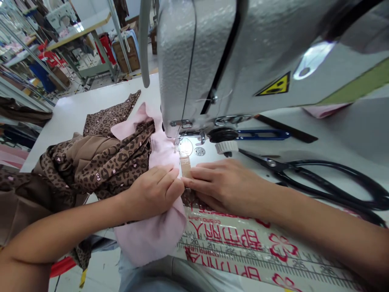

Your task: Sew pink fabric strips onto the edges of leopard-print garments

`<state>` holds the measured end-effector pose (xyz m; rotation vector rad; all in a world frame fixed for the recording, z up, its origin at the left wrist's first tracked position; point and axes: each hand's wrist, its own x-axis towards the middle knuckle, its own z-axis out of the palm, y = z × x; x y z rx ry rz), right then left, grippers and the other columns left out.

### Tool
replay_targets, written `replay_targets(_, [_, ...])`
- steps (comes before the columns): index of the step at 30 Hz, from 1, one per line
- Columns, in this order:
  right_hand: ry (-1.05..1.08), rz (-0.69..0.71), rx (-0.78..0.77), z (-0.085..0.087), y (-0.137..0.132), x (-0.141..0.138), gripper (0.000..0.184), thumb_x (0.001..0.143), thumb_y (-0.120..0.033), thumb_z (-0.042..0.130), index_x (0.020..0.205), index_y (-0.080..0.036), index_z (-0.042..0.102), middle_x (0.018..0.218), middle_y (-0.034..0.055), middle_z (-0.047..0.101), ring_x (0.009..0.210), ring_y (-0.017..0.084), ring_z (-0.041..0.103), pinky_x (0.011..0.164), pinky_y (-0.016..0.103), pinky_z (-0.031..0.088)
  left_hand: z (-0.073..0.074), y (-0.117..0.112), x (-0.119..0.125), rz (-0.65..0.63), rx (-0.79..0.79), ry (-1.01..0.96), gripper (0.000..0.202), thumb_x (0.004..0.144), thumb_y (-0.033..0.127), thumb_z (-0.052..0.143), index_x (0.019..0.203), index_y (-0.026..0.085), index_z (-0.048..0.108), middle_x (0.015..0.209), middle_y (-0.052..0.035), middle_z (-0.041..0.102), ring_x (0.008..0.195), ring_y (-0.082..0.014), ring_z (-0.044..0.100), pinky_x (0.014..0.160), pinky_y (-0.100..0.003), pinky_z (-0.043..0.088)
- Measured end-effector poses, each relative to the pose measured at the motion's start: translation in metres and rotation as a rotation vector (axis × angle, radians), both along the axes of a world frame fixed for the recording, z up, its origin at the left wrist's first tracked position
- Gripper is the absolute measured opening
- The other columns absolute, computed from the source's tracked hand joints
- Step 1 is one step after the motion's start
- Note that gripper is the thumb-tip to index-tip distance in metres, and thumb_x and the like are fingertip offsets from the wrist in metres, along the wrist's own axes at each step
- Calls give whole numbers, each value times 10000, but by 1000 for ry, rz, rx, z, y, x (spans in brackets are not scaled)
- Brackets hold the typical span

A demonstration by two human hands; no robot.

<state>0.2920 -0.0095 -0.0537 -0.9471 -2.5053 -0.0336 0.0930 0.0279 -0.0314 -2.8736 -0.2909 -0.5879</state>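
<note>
My left hand [154,188] is closed on a pale pink piece of fabric [164,152], its fingertips pinching near the right edge. The fabric runs up to the needle area of a sewing machine [200,52] and hangs over the table's front edge. Leopard-print fabric [112,162] lies bunched beside it on the left, partly joined or tucked under the pink; I cannot tell which. With fingers stretched out, my right hand [219,184] rests on the table, its fingertips touching the pink edge beside my left fingers. Brown tape [185,164] lies under them.
Black scissors [291,170] lie open to the right, near a blue thread snipper [264,134] and a dark blade-like strip [287,127]. A printed ruler strip [231,247] is along the front edge. Another sewing table [82,32] stands in the background.
</note>
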Motion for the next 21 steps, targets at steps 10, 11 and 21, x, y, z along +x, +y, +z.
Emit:
replay_targets(10, [-141, -255, 122, -2, 4, 2, 348, 947, -233, 251, 1015, -225, 592, 689, 16, 595, 526, 125, 505, 442, 287, 204, -8, -10, 6, 45, 88, -1, 98, 848, 86, 411, 825, 71, 504, 926, -178, 640, 927, -235, 618, 761, -310, 527])
replay_targets(11, [-141, -271, 151, -5, 6, 2, 357, 951, -242, 241, 1022, -233, 591, 686, 16, 593, 508, 126, 494, 440, 291, 199, -8, -7, 7, 41, 79, -2, 100, 852, 90, 407, 820, 80, 501, 905, -161, 643, 908, -220, 620, 747, -300, 526])
replay_targets(21, [-48, -281, 129, -12, 14, 5, 359, 915, -269, 275, 1024, -263, 616, 643, 25, 562, 481, 155, 457, 424, 297, 242, -13, 9, 7, 52, 113, -45, 114, 861, 97, 410, 772, 123, 477, 797, -79, 628, 869, -172, 608, 695, -254, 506])
